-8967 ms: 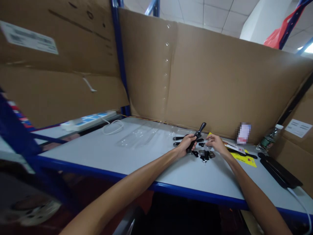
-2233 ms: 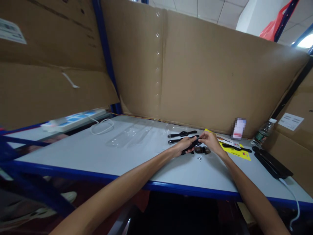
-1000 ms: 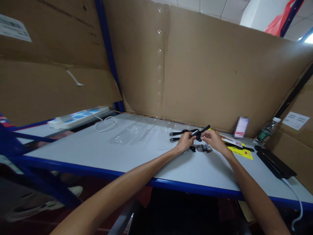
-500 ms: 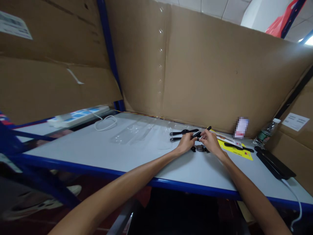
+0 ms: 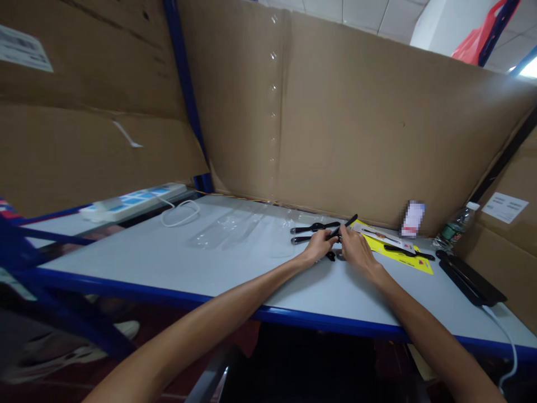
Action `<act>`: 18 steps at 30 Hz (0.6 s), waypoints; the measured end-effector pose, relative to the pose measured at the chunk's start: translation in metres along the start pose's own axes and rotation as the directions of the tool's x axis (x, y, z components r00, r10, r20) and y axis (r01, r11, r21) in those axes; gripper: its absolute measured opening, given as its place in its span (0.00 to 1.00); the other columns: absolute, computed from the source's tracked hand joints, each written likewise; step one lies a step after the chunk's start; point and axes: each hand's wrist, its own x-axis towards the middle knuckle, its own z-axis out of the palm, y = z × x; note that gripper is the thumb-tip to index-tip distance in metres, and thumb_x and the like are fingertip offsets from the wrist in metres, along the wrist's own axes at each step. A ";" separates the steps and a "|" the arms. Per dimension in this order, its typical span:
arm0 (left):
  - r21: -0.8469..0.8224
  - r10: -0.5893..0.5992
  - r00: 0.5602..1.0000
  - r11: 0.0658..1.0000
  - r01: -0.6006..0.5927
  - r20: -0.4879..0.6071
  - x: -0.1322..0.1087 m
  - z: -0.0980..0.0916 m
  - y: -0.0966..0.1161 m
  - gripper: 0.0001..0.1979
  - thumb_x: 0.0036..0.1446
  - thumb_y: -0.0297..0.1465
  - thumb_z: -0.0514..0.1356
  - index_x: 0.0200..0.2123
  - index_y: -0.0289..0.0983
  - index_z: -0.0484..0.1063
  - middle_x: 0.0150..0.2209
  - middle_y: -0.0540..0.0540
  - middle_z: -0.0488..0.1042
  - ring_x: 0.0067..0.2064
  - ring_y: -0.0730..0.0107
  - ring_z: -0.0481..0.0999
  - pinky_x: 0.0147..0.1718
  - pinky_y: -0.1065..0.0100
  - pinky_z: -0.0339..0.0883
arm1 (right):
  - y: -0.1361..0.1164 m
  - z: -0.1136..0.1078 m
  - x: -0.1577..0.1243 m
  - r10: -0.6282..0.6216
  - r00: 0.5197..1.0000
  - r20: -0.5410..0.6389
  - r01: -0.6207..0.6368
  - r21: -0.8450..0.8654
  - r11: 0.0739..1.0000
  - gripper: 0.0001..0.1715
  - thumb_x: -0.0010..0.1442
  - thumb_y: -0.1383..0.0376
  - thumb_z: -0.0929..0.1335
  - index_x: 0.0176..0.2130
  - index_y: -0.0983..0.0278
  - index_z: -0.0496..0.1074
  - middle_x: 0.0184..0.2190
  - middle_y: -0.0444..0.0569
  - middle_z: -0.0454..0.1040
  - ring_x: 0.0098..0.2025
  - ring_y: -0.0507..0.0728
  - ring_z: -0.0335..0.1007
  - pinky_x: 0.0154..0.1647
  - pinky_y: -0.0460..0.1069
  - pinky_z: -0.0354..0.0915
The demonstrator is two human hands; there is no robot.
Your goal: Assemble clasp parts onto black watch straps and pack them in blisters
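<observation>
My left hand (image 5: 319,246) and my right hand (image 5: 356,249) are close together over the table, both closed on a slim black strap-like item (image 5: 351,220). It slants up and to the right, its end standing out beyond my right fingers. Its exact kind is too small to make out, and my fingers cover its middle. Two similar black items lie by my left hand: one farther back (image 5: 315,227), the other nearer (image 5: 300,240) and partly hidden by that hand. Just below my hands sit a small black piece (image 5: 331,256) and a greyish one (image 5: 340,256), partly covered.
Right of my hands, yellow printed cards (image 5: 422,265) carry another black item (image 5: 406,252). Farther right are a water bottle (image 5: 456,226) and a black device (image 5: 472,279) with a white cable. Clear plastic sleeves (image 5: 229,226) and a power strip (image 5: 134,201) are leftward. Cardboard (image 5: 335,123) walls the back.
My right hand has turned and moved slightly left, closer to my left hand. More of the black item's upper end now shows. The view has shifted a little.
</observation>
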 end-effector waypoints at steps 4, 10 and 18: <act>-0.055 -0.034 0.999 0.998 0.035 0.016 -0.003 0.003 -0.001 0.12 0.57 0.37 0.63 0.26 0.36 0.67 0.17 0.56 0.60 0.21 0.76 0.61 0.22 0.73 0.51 | -0.004 0.002 0.000 0.010 1.000 0.008 -0.010 0.002 1.000 0.21 0.56 0.79 0.66 0.48 0.65 0.66 0.45 0.61 0.78 0.46 0.62 0.75 0.41 0.49 0.65; -0.157 -0.190 0.976 0.966 0.205 0.104 -0.007 0.001 0.005 0.12 0.60 0.35 0.62 0.28 0.37 0.63 0.17 0.58 0.58 0.17 0.81 0.55 0.17 0.75 0.45 | 0.012 0.014 0.006 0.088 0.994 -0.068 -0.057 0.368 0.928 0.10 0.61 0.74 0.68 0.43 0.64 0.71 0.32 0.49 0.79 0.34 0.56 0.76 0.36 0.47 0.64; -0.340 -0.296 0.906 0.854 0.393 0.303 -0.007 -0.010 0.012 0.10 0.61 0.31 0.59 0.29 0.37 0.61 0.20 0.57 0.59 0.16 0.84 0.51 0.15 0.77 0.38 | 0.030 0.017 0.012 -0.053 0.990 -0.130 0.114 0.523 0.845 0.15 0.59 0.74 0.69 0.46 0.64 0.78 0.28 0.45 0.79 0.31 0.53 0.73 0.36 0.46 0.63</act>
